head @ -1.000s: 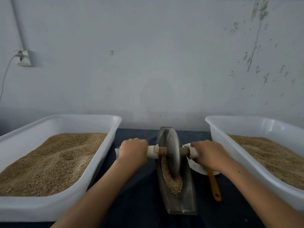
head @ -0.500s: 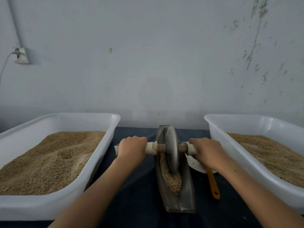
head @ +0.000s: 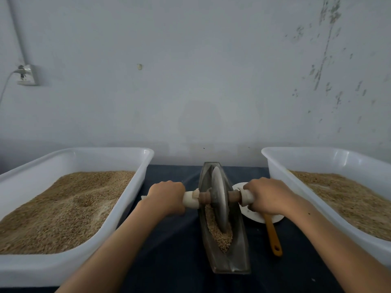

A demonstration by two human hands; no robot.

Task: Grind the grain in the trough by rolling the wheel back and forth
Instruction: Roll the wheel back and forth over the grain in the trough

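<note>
Head view: grey metal disc wheel has rolled slightly farther along the narrow boat-shaped metal trough.
Left hand and right hand stay wrapped round its white-wrapped axle ends; brown grain lies heaped nearer, unground, so a return stroke looks due.

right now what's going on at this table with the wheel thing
A person is grinding grain in a narrow metal trough. The left hand and right hand each grip an end of the axle handle, with the wheel standing upright in the trough. A white tub of grain sits on each side, and a small white dish with an orange-handled tool lies right of the trough.
</note>
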